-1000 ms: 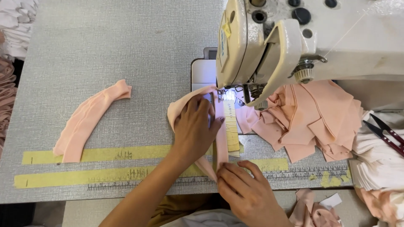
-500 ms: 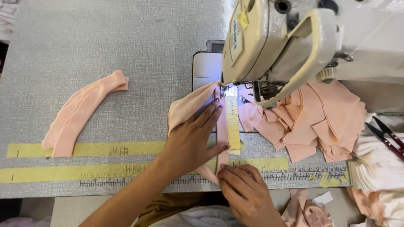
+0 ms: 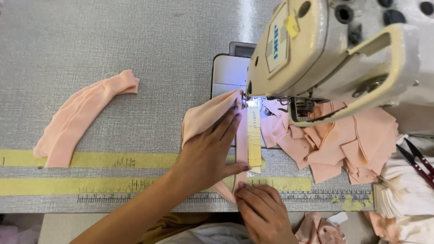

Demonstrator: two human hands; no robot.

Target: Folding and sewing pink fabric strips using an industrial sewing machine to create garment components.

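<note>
**Grey worktop, pink strip at the needle**

Grey textured tabletop fills my view, and on it the folded peach-pink fabric strip lies with its far end at the presser foot, under the head of the cream-coloured sewing machine. My left hand lies flat on the strip, fingers stretched toward the needle, pinning the cloth without gripping it. My right hand pinches the strip's near end at the table's front edge. Since a second ago the left fingers have slid closer to the foot, and the view has moved in toward the machine.

Just right of the strip, a yellow paper guide runs along the seam line. A heap of cut pink pieces crowds the right side; black thread snips lie beyond. Leftward, a loose curved pink piece rests well apart, with open surface between.
</note>
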